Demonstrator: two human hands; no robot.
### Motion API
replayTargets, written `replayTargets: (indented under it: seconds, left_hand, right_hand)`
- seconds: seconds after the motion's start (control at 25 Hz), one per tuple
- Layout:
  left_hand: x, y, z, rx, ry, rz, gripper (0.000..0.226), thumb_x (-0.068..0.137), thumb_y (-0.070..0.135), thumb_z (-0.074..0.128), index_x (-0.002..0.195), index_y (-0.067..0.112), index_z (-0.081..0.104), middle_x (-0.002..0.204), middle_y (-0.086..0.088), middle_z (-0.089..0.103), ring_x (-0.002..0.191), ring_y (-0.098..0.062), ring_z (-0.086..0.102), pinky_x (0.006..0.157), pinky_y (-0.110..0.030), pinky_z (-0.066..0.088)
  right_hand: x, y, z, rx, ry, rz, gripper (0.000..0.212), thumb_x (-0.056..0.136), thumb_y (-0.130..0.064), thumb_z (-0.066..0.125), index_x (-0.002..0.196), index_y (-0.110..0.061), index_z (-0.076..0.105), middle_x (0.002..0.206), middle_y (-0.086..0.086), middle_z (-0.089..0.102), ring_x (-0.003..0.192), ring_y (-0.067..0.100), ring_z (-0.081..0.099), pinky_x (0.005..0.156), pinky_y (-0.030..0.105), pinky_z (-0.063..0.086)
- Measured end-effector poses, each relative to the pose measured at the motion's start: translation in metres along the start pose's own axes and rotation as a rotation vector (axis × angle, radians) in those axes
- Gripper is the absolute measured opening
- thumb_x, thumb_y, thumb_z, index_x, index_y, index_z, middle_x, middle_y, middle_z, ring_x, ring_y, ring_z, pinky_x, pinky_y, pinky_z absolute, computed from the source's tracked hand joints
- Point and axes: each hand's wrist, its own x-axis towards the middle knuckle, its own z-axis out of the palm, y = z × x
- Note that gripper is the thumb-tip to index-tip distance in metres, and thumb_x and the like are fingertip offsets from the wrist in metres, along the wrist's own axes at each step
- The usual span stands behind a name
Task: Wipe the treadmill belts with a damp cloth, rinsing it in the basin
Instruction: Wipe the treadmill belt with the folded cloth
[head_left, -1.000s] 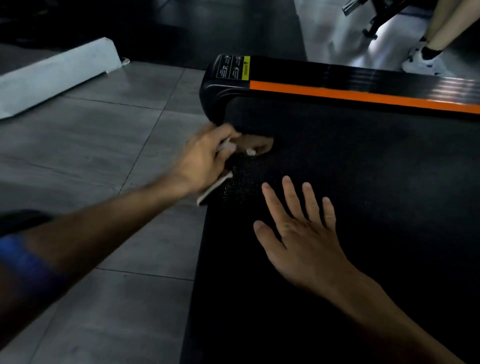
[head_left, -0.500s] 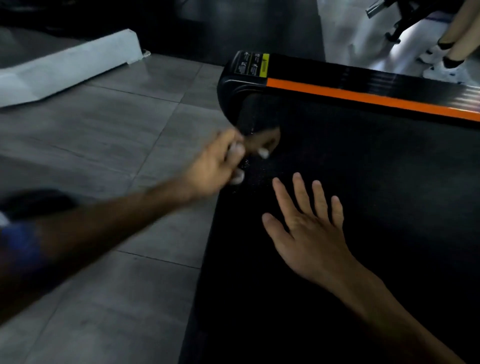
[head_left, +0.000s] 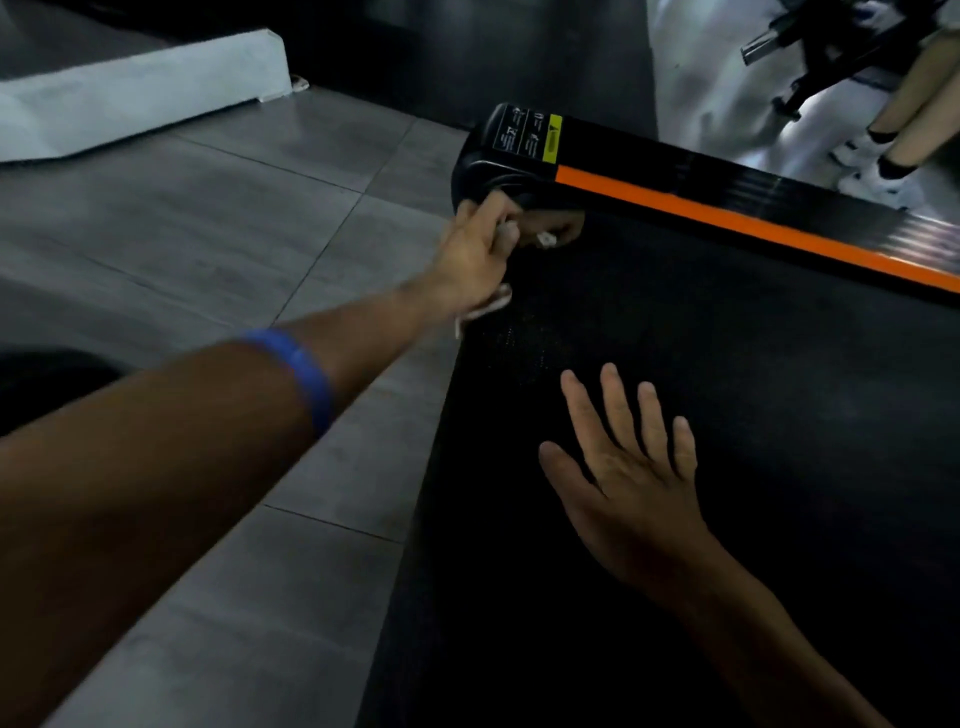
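Black textured treadmill belt (head_left: 727, 415) fills the right side. Left hand (head_left: 475, 254) grips a crumpled pale cloth (head_left: 545, 234) at the far left corner; right hand (head_left: 631, 478) lies flat on it. Cloth might snag under the black plastic end cap (head_left: 488, 171).

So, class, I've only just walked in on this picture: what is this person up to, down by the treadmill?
A person is wiping a treadmill. The left hand grips a brownish cloth and works it at the far left corner of the black belt, right under the end cap of the orange-striped side rail. The right hand lies flat on the belt, fingers spread, apparently bracing. No basin is in view. Another person's legs show at top right.
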Motion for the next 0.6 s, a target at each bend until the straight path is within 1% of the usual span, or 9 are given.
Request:
replayTargets:
  seconds: [0.08,0.12,0.2,0.28,0.32,0.4,0.44,0.52,0.6]
  left_hand:
    - [0.020,-0.001,0.003,0.032,-0.021,-0.051,0.026,0.101,0.031,0.037,0.119,0.016,0.048,0.109,-0.014,0.047,0.098,-0.030,0.051,0.089,-0.045,0.046]
    - [0.014,0.002,0.003,0.030,-0.033,-0.044,0.023,0.100,0.029,0.038,0.117,0.017,0.048,0.109,-0.014,0.047,0.098,-0.028,0.052,0.088,-0.043,0.046]
    - [-0.024,0.009,-0.010,-0.012,-0.067,0.056,0.015,0.100,0.028,0.040,0.109,0.018,0.048,0.102,-0.010,0.051,0.091,-0.016,0.054,0.076,-0.034,0.047]
    - [-0.089,0.016,-0.027,-0.037,-0.103,0.112,0.008,0.102,0.028,0.039,0.103,0.024,0.046,0.094,-0.001,0.051,0.079,-0.002,0.053,0.067,-0.019,0.043]
    - [-0.127,0.023,-0.037,-0.028,-0.096,0.150,0.009,0.103,0.030,0.037,0.103,0.027,0.046,0.093,0.002,0.051,0.080,-0.002,0.053,0.070,-0.018,0.042]
    - [-0.205,0.044,-0.063,0.005,-0.104,0.238,0.015,0.102,0.033,0.035,0.106,0.027,0.048,0.098,0.003,0.050,0.089,-0.014,0.051,0.080,-0.026,0.040]
    - [-0.238,0.052,-0.073,0.011,-0.152,0.278,0.016,0.101,0.033,0.036,0.109,0.026,0.049,0.101,0.005,0.048,0.091,-0.017,0.049,0.081,-0.029,0.039]
    - [-0.286,0.067,-0.090,0.002,-0.266,0.330,0.020,0.100,0.032,0.036,0.114,0.026,0.050,0.105,0.007,0.043,0.094,-0.018,0.047,0.082,-0.030,0.039]
    - [-0.283,0.066,-0.093,0.024,-0.262,0.381,0.023,0.100,0.032,0.036,0.115,0.024,0.051,0.106,0.004,0.045,0.093,-0.021,0.048,0.082,-0.034,0.041]
  right_hand:
    - [0.001,0.001,0.001,-0.025,0.001,0.002,0.062,0.098,-0.061,0.015,0.147,-0.048,-0.021,0.157,-0.012,-0.032,0.142,0.014,-0.034,0.112,0.041,-0.024]
    - [0.001,0.002,0.000,-0.020,0.002,-0.001,0.063,0.099,-0.059,0.016,0.148,-0.047,-0.021,0.157,-0.012,-0.031,0.143,0.015,-0.033,0.112,0.041,-0.024]
    - [-0.001,0.002,-0.002,0.020,0.004,-0.005,0.061,0.098,-0.061,0.014,0.149,-0.049,-0.018,0.158,-0.012,-0.030,0.143,0.015,-0.033,0.112,0.042,-0.024]
    - [-0.001,0.002,-0.002,0.041,-0.020,-0.004,0.061,0.099,-0.060,0.016,0.149,-0.049,-0.017,0.158,-0.013,-0.030,0.143,0.015,-0.033,0.113,0.042,-0.024]
    - [0.000,0.002,-0.001,0.048,-0.037,-0.003,0.061,0.100,-0.058,0.019,0.150,-0.048,-0.016,0.158,-0.013,-0.030,0.143,0.015,-0.033,0.113,0.042,-0.024]
    - [0.001,0.002,-0.003,0.088,-0.054,-0.015,0.062,0.101,-0.052,0.025,0.151,-0.049,-0.012,0.159,-0.013,-0.027,0.144,0.014,-0.031,0.115,0.043,-0.023]
    - [0.003,0.003,-0.007,0.130,-0.059,-0.024,0.061,0.102,-0.049,0.029,0.151,-0.049,-0.007,0.160,-0.014,-0.024,0.145,0.014,-0.029,0.116,0.043,-0.022]
    - [-0.003,0.003,-0.019,0.317,-0.062,-0.023,0.055,0.103,-0.038,0.036,0.152,-0.047,0.014,0.163,-0.015,-0.009,0.148,0.009,-0.020,0.118,0.039,-0.018]
    - [-0.017,0.004,-0.034,0.518,-0.027,0.018,0.045,0.102,-0.033,0.043,0.146,-0.044,0.036,0.163,-0.017,0.010,0.149,0.005,-0.004,0.121,0.035,-0.006]
